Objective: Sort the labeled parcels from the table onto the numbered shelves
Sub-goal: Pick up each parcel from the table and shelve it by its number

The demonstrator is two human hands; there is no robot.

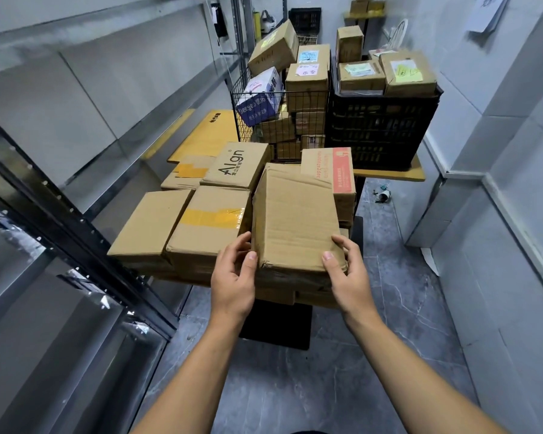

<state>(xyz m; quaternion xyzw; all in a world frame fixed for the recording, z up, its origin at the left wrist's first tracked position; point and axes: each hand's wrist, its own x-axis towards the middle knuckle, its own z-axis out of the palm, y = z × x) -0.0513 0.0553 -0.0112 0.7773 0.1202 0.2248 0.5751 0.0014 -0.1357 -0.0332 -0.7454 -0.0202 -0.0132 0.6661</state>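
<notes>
Left hand: my left hand (234, 277) grips the near left corner of the plain cardboard parcel (295, 220), thumb on top, fingers curled against its side.
Right hand: my right hand (347, 270) clasps the near right corner the same way.
Parcel: it sits atop the near stack of boxes on the table (398, 174); I see no label on the faces turned to me, and I cannot tell whether it is lifted clear.
Crowding left: a yellow-taped box (207, 223) is just beside my left fingers, with a plain box (152, 223) beyond it.
Crowding behind: the Align box (235, 166) and a red-printed box (336, 173) press close at the parcel's far end.
Further back: a wire basket (308, 98) and a black plastic crate (380, 130) stand side by side, both heaped with labeled parcels.
Shelving: a metal shelf rack (76, 220) runs along my left, close to the table's edge.
Floor: small debris (383, 195) lies right of the table.
</notes>
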